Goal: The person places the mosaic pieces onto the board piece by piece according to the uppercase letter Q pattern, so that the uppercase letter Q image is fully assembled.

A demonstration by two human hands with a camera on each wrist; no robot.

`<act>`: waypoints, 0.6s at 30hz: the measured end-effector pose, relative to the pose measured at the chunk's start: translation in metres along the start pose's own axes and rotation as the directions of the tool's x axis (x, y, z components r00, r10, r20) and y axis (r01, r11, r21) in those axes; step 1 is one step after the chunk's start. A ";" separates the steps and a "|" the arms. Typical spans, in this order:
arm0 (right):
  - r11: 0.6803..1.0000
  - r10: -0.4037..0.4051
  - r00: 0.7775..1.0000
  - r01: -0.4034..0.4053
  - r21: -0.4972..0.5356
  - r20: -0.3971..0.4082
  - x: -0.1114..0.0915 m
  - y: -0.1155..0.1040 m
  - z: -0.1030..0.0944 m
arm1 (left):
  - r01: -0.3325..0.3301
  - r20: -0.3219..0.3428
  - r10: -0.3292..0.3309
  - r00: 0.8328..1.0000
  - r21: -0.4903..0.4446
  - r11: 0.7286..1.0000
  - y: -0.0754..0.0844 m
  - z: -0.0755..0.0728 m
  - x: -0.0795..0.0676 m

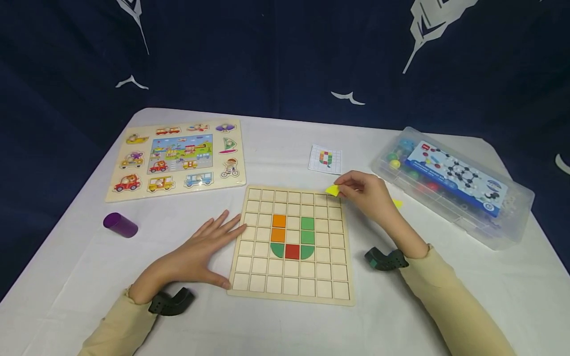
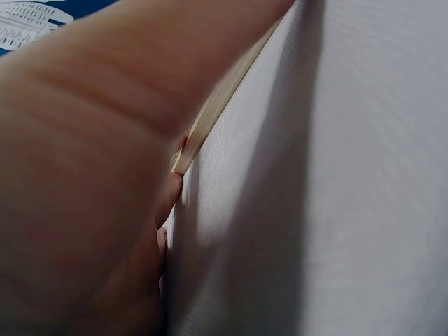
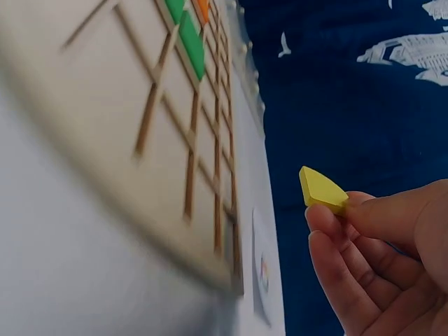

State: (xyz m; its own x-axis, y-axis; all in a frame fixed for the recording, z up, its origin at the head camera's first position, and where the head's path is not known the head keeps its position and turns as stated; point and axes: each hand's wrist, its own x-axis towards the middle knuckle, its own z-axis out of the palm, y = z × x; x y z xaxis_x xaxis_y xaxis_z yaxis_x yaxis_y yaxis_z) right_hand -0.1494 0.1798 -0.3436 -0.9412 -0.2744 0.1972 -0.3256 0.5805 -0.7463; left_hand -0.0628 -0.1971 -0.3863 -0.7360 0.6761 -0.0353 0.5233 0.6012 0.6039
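Observation:
My right hand (image 1: pixel 365 195) pinches a yellow quarter-round block (image 3: pixel 320 189) between thumb and fingertips, over the top right corner of a wooden grid board (image 1: pixel 291 291). With fingers spread, my left hand (image 1: pixel 200 252) rests along the board's left edge. On the grid, two orange squares (image 1: pixel 278 228) form a left column and two green squares (image 1: pixel 308 230) a right one. Below them a red square (image 1: pixel 292 251) lies between two green quarter-round blocks (image 1: pixel 277 249). Behind the board lies a small pattern card (image 1: pixel 325 159) with a coloured figure on a grid.
Another yellow piece (image 1: pixel 398 203) lies partly hidden behind my right wrist. A clear plastic box (image 1: pixel 454 188) of coloured parts stands at the right. At the back left is a wooden vehicle puzzle (image 1: pixel 178 158), with a purple cylinder (image 1: pixel 120 225) in front of it.

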 end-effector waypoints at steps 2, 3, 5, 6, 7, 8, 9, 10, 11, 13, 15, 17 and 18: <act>0.999 -0.005 1.000 0.004 0.050 0.021 0.008 -0.008 0.008 | -0.001 0.001 0.001 1.000 0.007 1.000 0.000 0.000 0.000; 0.997 -0.008 0.999 0.006 0.073 0.033 0.011 -0.012 0.012 | -0.001 0.002 0.001 1.000 0.010 1.000 -0.001 0.000 0.000; 0.993 -0.018 0.998 0.011 0.116 0.058 0.017 -0.018 0.022 | -0.006 0.001 0.006 1.000 0.016 1.000 -0.001 0.000 0.000; 0.992 -0.022 0.997 0.013 0.128 0.070 0.019 -0.020 0.027 | -0.008 0.002 0.008 1.000 0.016 1.000 -0.002 0.000 0.000; 0.990 -0.025 0.996 0.014 0.138 0.082 0.021 -0.022 0.032 | -0.009 0.001 0.009 1.000 0.016 1.000 -0.002 0.000 0.000; 0.989 -0.030 0.995 0.016 0.145 0.095 0.023 -0.024 0.038 | -0.008 0.002 0.008 1.000 0.014 1.000 -0.002 0.000 0.000; 0.989 -0.036 0.994 0.020 0.149 0.105 0.025 -0.025 0.043 | -0.006 0.003 0.006 1.000 0.012 1.000 -0.001 0.000 0.000; 0.989 -0.041 0.993 0.023 0.148 0.114 0.026 -0.027 0.048 | -0.004 0.003 0.004 1.000 0.011 1.000 -0.001 0.000 0.000; 0.989 -0.046 0.991 0.028 0.144 0.122 0.027 -0.028 0.053 | -0.001 0.005 0.001 1.000 0.009 1.000 -0.001 0.000 0.000; 0.989 -0.055 0.989 0.035 0.144 0.140 0.028 -0.030 0.061 | 0.006 0.007 -0.006 1.000 0.009 1.000 0.000 0.000 0.000; 0.989 -0.057 0.986 0.035 0.143 0.157 0.029 -0.030 0.068 | 0.008 0.009 -0.008 1.000 0.011 1.000 0.000 -0.001 0.000; 0.989 -0.054 0.983 0.028 0.144 0.177 0.030 -0.030 0.074 | 0.007 0.011 -0.007 1.000 0.012 1.000 0.001 -0.001 0.000; 0.989 -0.053 0.981 0.025 0.145 0.187 0.030 -0.030 0.076 | 0.006 0.011 -0.006 1.000 0.012 1.000 0.001 -0.001 0.000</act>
State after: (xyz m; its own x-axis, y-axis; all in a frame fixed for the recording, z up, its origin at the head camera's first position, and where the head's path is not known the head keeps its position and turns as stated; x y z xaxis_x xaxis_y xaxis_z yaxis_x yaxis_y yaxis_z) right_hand -0.1612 0.0958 -0.3635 -0.8893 -0.4428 0.1141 -0.3328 0.4556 -0.8256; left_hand -0.0627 -0.1971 -0.3849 -0.7341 0.6774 -0.0480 0.5241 0.6101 0.5943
